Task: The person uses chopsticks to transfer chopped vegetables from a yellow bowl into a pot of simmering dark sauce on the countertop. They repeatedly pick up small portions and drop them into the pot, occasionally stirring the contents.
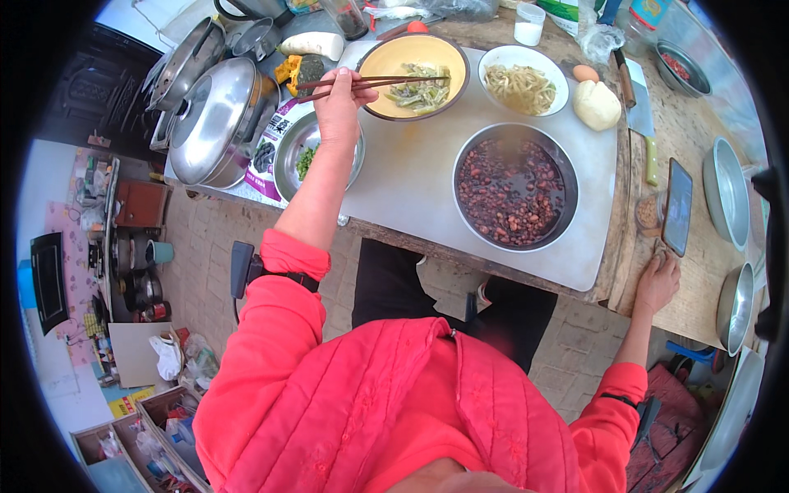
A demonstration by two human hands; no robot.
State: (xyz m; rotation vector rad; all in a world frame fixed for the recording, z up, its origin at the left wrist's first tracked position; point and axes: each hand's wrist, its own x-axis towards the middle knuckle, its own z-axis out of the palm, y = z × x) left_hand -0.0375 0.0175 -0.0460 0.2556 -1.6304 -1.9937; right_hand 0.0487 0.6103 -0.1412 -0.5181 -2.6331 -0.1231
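My left hand (343,105) is closed on a pair of dark wooden chopsticks (394,80), whose tips reach over the sliced green vegetable (422,95) in a yellow bowl (370,61). My right hand (659,278) lies at the table's right front, fingers on a small dark thing, perhaps a cloth, just below a propped phone (677,206); what it grips is unclear. Between my hands a pot (458,203) of cooked red beans (493,209) stands on a white board (400,179). A white bowl (487,61) of shredded vegetable and a steel bowl (360,154) of chopped greens sit near.
A large lidded steel pot (212,120) stands at the left. Along the right lie a cleaver (641,101), a green-handled knife (651,160) and metal basins (727,192). Dough (596,105) and an egg (585,73) rest by the white bowl. A white radish (313,45) lies behind.
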